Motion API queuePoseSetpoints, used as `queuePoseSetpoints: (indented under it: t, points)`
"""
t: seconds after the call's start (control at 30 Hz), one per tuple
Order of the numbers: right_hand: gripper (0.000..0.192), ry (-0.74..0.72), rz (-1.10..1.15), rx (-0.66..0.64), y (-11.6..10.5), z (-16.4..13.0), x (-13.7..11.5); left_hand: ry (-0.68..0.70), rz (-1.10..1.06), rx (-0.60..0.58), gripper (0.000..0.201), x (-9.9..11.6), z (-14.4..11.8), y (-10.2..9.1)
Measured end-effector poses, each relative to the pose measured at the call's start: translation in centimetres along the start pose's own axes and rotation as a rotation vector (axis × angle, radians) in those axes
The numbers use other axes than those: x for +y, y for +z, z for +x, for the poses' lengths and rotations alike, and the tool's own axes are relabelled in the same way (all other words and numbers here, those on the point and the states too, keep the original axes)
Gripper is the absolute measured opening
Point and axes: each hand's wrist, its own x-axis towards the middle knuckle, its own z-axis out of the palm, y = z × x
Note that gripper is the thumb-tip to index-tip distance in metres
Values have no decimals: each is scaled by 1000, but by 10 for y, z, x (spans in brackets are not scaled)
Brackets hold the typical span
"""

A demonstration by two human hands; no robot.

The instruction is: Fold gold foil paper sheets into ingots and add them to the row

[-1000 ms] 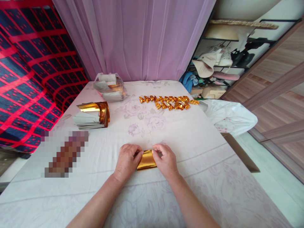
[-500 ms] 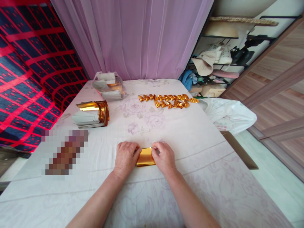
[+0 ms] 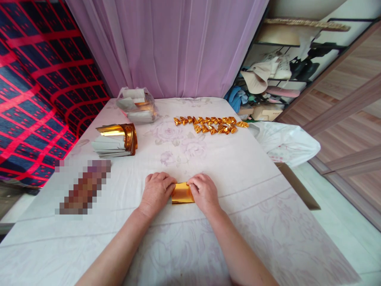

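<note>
1. The fingers of the left hand (image 3: 156, 192) are curled down and held close together, their tips pressing on the left edge of a folded gold paper (image 3: 182, 193).
2. The fingers of the right hand (image 3: 203, 191) are likewise bent and bunched, tips on the right and upper edge of the same gold paper; whether a thumb sits under the sheet cannot be told.
3. The gold paper lies flat on the floral cloth (image 3: 238, 171) between the two hands, near the front middle of the covered surface, with only its middle strip showing.
4. Both forearms run back from the hands toward the lower edge of the view, resting on or just above the cloth.
5. Farther back on the left, well apart from the hands, lies a stack of gold sheets (image 3: 116, 140), its top sheets curling upward.
6. Behind that stack stands a clear plastic bag (image 3: 136, 105) holding more paper.
7. At the back middle, a row of small folded gold pieces (image 3: 210, 124) lies in a loose line.
8. To the right of the row, a white plastic bag (image 3: 285, 143) hangs over the edge of the surface.
9. A lilac curtain (image 3: 169, 47) hangs behind everything.
</note>
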Motion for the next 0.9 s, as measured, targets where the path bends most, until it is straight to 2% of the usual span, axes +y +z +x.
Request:
queuePoseSetpoints:
  t: [0.27, 0.57, 0.67, 0.77, 0.83, 0.9]
  points:
    - [28, -50, -11, -44, -3, 0, 3, 44, 63, -43, 18, 1, -8, -12]
    - [29, -78, 7, -21, -3, -1, 4, 58, 59, 29, 23, -2, -13, -2]
    - [27, -90, 15, -16, -3, -2, 4, 65, 33, 72, 18, -1, -15, -3]
    - [26, -95, 11, -24, -3, -2, 3, 156, -38, 98, 18, 5, -20, -6]
    - [26, -96, 10, -30, -4, -2, 3, 239, -79, 63, 21, 10, -24, -7]
    - [26, -95, 9, -28, -4, -2, 2, 262, -83, 12, 23, 15, -29, -7]
